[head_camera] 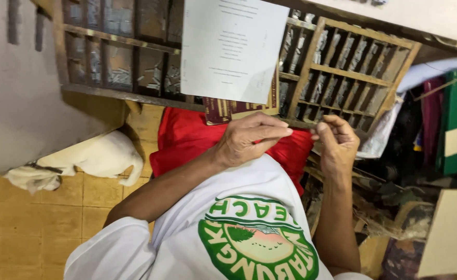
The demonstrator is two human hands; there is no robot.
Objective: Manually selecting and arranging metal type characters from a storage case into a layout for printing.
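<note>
Metal, by the look of it: a small thin piece (313, 136) sat pinched between the thumb and fingertips of the right hand (336, 144), just in front of the wooden case (311, 67) of narrow compartments. The left hand (246, 139) had its fingers drawn together, tips meeting the piece; whether it gripped too could not be told. Such a sliver probably was light, stiff and easy to drop, best taken by its long sides. A paper sheet (231, 46) hung above, and red cloth (187, 136) lay under the hands.
</note>
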